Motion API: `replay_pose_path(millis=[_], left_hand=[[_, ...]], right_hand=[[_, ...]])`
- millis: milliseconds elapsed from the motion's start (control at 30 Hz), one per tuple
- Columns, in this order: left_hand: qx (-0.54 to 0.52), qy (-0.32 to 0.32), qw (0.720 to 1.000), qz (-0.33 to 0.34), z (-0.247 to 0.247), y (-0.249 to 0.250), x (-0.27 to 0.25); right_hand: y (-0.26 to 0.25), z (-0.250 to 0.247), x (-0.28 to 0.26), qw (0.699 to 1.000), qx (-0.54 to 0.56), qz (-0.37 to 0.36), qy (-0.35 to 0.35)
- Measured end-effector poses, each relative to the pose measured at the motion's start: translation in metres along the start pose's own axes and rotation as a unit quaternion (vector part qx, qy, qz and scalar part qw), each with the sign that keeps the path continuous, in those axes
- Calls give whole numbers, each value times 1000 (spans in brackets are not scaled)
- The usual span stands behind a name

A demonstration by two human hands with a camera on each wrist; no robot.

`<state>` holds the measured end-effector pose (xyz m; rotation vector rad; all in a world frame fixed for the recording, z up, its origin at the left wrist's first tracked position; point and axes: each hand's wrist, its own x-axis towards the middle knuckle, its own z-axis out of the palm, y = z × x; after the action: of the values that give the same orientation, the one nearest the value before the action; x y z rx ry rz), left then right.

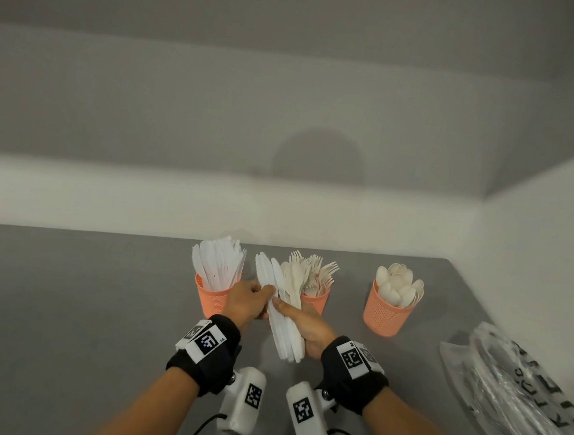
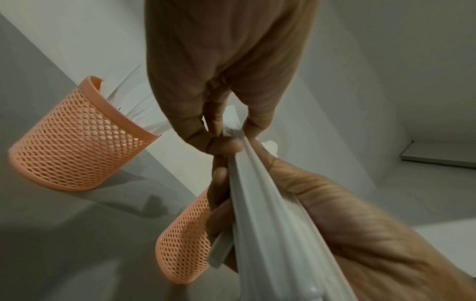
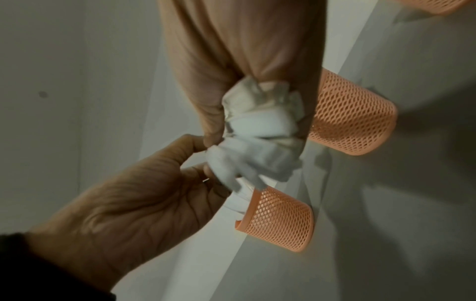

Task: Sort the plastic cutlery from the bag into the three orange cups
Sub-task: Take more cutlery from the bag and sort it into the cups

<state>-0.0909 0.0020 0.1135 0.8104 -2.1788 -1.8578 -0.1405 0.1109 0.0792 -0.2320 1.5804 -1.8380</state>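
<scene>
Right hand (image 1: 307, 328) grips a mixed cutlery bundle (image 1: 286, 320) by the handles above the table (image 1: 83, 304) so the left hand (image 1: 248, 300) can pinch knives out for the knife cup (image 1: 212, 297); bag (image 1: 519, 390) lies far right.

A plain grey table (image 1: 64, 320) meets a pale wall at its far edge and on the right. Three orange mesh cups stand on it in a row near the far edge. The cup at 11 o'clock (image 1: 211, 299) holds white knives, the cup at 12 o'clock (image 1: 316, 302) holds forks, and the cup at 1 o'clock (image 1: 386, 314) holds spoons and stands well apart from the other two. At 3 o'clock a clear plastic bag (image 1: 511, 399) with black lettering lies flat by the table's right edge.
</scene>
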Motion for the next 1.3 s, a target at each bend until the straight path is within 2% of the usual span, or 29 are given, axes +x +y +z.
replay_pose_path(millis=[367,600,733,867,1067,1200,1300], left_hand=[[49,6,999,-13,9,3,-3],[41,7,998,43,15,12,-15],[17,-17,999,41,9,18,-18],[-21,-11,1000,17,4,11,-7],[-95,-19,995,-27,-2,3,1],[-117,-27,993,-20,-1,1,2],[-91,-30,995,-2,0,-3,4]], right_hand=[[-3,6,2,999,-20,-19,28],[-9,9,6,998,-40,-14,41],[-9,10,6,999,-18,-15,29],[-12,10,4,998,58,9,3],[-16,11,4,998,65,27,5],[-17,11,2,998,56,-2,8],[-16,11,1,999,48,-15,21]])
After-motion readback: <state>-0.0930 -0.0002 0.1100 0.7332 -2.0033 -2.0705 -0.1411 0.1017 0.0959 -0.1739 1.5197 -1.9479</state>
